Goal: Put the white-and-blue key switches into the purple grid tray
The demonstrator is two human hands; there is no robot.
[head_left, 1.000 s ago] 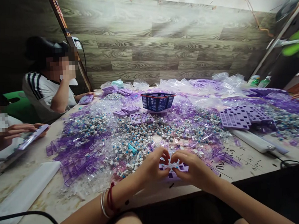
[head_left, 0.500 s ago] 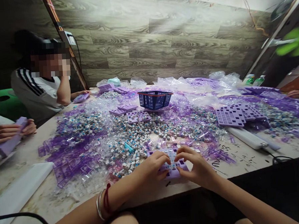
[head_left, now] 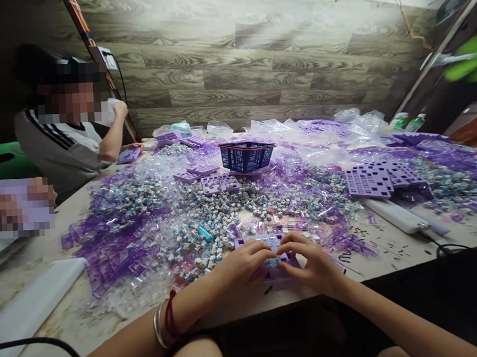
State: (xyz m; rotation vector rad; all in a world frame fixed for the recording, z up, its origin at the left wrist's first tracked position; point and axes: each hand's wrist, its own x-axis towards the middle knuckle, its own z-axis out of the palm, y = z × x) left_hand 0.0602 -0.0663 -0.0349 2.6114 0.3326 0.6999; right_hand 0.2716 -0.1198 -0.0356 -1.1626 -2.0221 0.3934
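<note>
My left hand [head_left: 251, 260] curls over the purple plate [head_left: 278, 273] before me on the worktop [head_left: 245, 309], probably to steady it; whether it pinches anything, I cannot tell. My right hand [head_left: 283, 258] holds thumb and forefinger apart. White-and-blue pieces [head_left: 218, 212] lie near, apparently for short reach.

I see lilac slotted plate [head_left: 277, 273] flat on table [head_left: 286, 293], near edge; clear pieces [head_left: 272, 244] clustered mid-plate.

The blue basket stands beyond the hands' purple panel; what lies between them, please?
The head view shows mostly small white pieces, with clear purplish parts nearer the purple panel.
</note>
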